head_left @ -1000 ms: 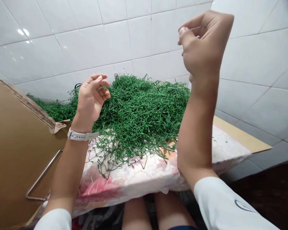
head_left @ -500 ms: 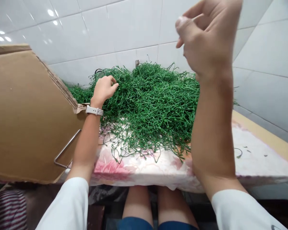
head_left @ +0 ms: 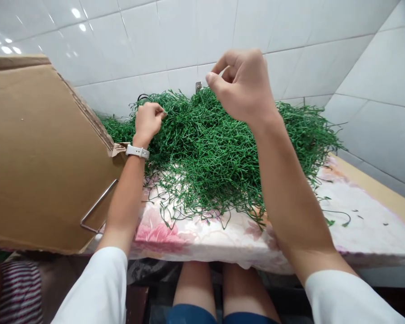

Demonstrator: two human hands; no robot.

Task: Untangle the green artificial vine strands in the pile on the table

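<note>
A wide heap of thin green stems [head_left: 219, 153] with small tips lies on a table with a floral cover [head_left: 195, 238]. At the heap's upper left, my left hand [head_left: 149, 120] is closed, thumb and fingers pressed together; what they pinch is too small to make out. A white band circles that wrist. My right hand [head_left: 245, 85] is raised above the back of the heap, fingers curled and thumb tip near the index finger. Anything between those fingertips cannot be made out.
A large cardboard box [head_left: 47, 162] stands at the left, with a bent metal rod [head_left: 97, 206] by its lower right. White tiled wall [head_left: 175, 40] rises behind. Loose stem bits lie at the right. Striped fabric [head_left: 20, 290] and part of a person show at the lower left.
My right hand has come down and to the left, over the heap. The fingers of my left hand, apart before, have closed together at nearly the same place.
</note>
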